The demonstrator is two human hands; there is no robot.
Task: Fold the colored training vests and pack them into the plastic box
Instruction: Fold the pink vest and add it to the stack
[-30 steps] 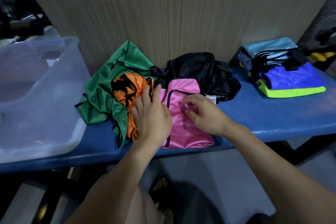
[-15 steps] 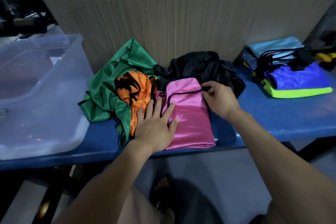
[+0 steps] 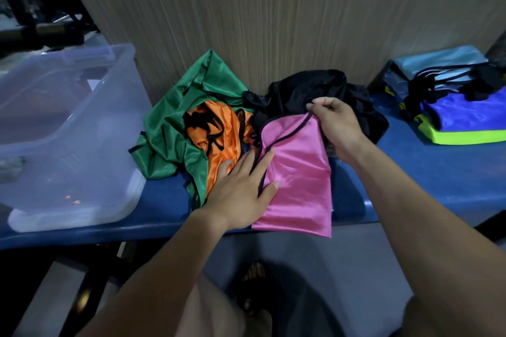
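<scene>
A pink vest with black trim lies folded lengthwise on the blue bench, its near end hanging over the front edge. My left hand lies flat, fingers spread, pressing the vest's left side. My right hand pinches the vest's far right corner and lifts it. Crumpled orange, green and black vests lie just behind and to the left. The clear plastic box stands at the bench's left end.
A stack of folded vests, light blue, purple and neon yellow, sits at the right end of the bench. A wood-grain wall runs right behind the bench. My sandalled foot is on the floor below.
My right hand has gone from the vest's middle to its far right corner and raised it. My left hand slid down and flattened on the left side.
</scene>
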